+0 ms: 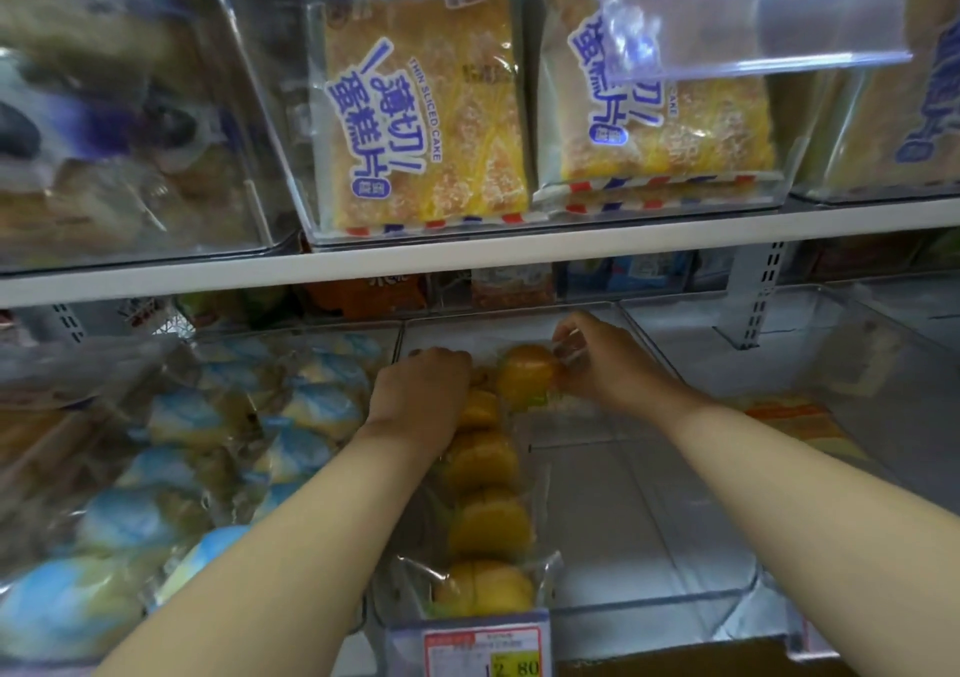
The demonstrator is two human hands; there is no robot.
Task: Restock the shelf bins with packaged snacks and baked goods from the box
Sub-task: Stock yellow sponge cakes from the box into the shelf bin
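Both my arms reach into a clear plastic bin on the lower shelf. A row of several yellow-orange buns in clear wrappers stands along the bin's left side. My right hand pinches the wrapper of the rearmost yellow bun at the back of the row. With its fingers curled, my left hand rests on the buns just left of it; what those fingers hold is hidden. The box is not in view.
A bin of blue-and-white wrapped buns sits to the left. The upper shelf carries bins of thin sliced cake packs. A price tag hangs at the bin's front. More packages lie behind, and a shelf bracket stands at right.
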